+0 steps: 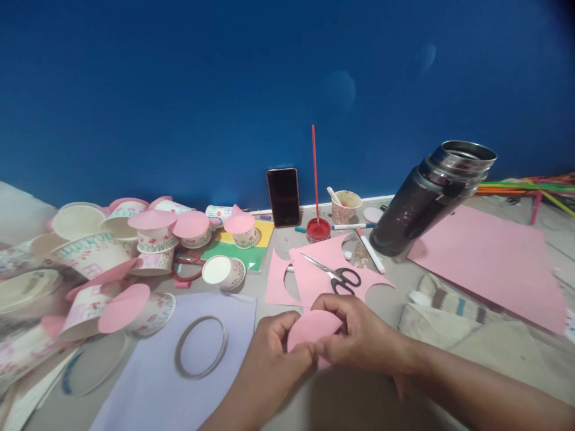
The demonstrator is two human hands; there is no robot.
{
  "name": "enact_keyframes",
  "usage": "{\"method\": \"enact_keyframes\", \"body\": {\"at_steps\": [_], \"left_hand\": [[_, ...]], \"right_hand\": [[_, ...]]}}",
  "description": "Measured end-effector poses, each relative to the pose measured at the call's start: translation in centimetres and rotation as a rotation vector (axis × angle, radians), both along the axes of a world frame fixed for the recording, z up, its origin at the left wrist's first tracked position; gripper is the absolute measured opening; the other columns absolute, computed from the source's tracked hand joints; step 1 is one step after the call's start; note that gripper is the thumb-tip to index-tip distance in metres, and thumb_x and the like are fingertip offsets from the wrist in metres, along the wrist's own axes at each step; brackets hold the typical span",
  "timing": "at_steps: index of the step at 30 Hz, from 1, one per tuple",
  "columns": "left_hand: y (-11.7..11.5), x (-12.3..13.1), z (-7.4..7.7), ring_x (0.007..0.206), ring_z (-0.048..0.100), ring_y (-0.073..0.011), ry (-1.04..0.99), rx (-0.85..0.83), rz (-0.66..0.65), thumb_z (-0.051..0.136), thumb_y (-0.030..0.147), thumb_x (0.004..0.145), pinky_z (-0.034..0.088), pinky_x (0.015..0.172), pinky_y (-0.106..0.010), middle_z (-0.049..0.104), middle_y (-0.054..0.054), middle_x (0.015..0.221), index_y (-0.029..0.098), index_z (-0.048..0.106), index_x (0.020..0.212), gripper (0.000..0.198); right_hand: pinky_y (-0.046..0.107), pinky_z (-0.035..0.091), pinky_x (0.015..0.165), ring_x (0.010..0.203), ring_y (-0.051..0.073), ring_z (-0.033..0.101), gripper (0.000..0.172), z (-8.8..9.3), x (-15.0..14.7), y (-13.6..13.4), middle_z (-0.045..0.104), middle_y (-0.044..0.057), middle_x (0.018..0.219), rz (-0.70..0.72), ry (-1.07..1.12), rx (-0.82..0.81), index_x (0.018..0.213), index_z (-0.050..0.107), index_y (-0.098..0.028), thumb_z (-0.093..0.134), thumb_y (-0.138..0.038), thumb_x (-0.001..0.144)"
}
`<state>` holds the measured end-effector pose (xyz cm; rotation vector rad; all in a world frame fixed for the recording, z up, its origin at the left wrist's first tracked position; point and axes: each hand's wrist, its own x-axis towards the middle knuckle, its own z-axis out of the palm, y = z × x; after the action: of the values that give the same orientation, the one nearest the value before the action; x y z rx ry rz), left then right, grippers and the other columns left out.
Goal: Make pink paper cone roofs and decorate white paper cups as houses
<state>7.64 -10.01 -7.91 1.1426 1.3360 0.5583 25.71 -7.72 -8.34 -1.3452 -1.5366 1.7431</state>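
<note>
Between my two hands is a piece of pink paper (314, 328) with a rounded edge, bent over on itself. My left hand (283, 350) pinches its left side between thumb and fingers. On the other side my right hand (350, 329) grips it, the thumb low and the fingers partly hidden behind. Just beyond the hands, black-handled scissors (338, 277) lie partly spread on a pink paper offcut (309, 269) with curved cut-outs. A grey ring (201, 347) rests on a lilac sheet (148, 377) to the left.
Decorated paper cups with pink paper tops (153, 230) crowd the left side. At the back stand a phone (284, 197), a red paint pot (318, 229) with a red stick, and a paper cup (345, 207). A dark flask (417, 206) stands right, near a pink sheet (489, 260) and cloth (476, 335).
</note>
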Motion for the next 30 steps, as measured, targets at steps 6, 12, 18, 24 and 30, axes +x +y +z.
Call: {"method": "enact_keyframes", "body": {"at_steps": [6,12,18,24,30], "left_hand": [[0.3,0.1,0.1,0.068,0.046,-0.0149,-0.018,0.036,0.036,0.060,0.029,0.066,0.040,0.061,-0.025,0.056,0.001,0.070,0.016,0.065,0.075,0.017],[0.2,0.7,-0.3,0.065,0.043,-0.0128,0.016,0.083,0.145,0.063,0.024,0.059,0.036,0.057,-0.023,0.048,0.006,0.066,0.021,0.048,0.070,0.019],[0.1,0.4,-0.6,0.066,0.044,-0.0126,0.083,0.150,0.112,0.060,0.018,0.061,0.036,0.057,-0.023,0.048,0.006,0.068,0.022,0.047,0.073,0.018],[0.0,0.3,-0.3,0.067,0.047,-0.0135,0.082,0.177,0.127,0.055,0.013,0.061,0.039,0.059,-0.024,0.050,0.006,0.069,0.022,0.048,0.075,0.018],[0.3,0.2,-0.1,0.072,0.051,-0.0142,0.016,0.165,0.132,0.060,0.013,0.061,0.042,0.064,-0.024,0.054,0.004,0.073,0.021,0.053,0.077,0.019]], "right_hand": [[0.020,0.031,0.049,0.058,0.009,0.043,0.020,-0.3,-0.2,0.0,0.050,-0.008,0.066,-0.044,0.104,-0.041,0.083,0.055,-0.020,0.061,-0.021,0.063],[0.021,0.034,0.053,0.063,0.010,0.046,0.018,-1.0,-0.8,-0.7,0.052,-0.007,0.070,-0.082,0.054,0.017,0.082,0.056,-0.020,0.061,-0.019,0.065],[0.021,0.035,0.053,0.062,0.011,0.048,0.016,-0.9,-0.9,-0.9,0.053,-0.006,0.068,-0.092,0.008,0.017,0.081,0.057,-0.020,0.063,-0.019,0.065],[0.021,0.034,0.053,0.062,0.010,0.044,0.015,-0.7,-0.7,-0.7,0.051,-0.005,0.068,-0.124,0.027,0.047,0.079,0.056,-0.020,0.062,-0.020,0.065],[0.022,0.034,0.054,0.061,0.010,0.044,0.013,-0.8,-0.8,-0.7,0.051,-0.006,0.068,-0.120,0.008,0.094,0.079,0.056,-0.020,0.062,-0.019,0.068]]}}
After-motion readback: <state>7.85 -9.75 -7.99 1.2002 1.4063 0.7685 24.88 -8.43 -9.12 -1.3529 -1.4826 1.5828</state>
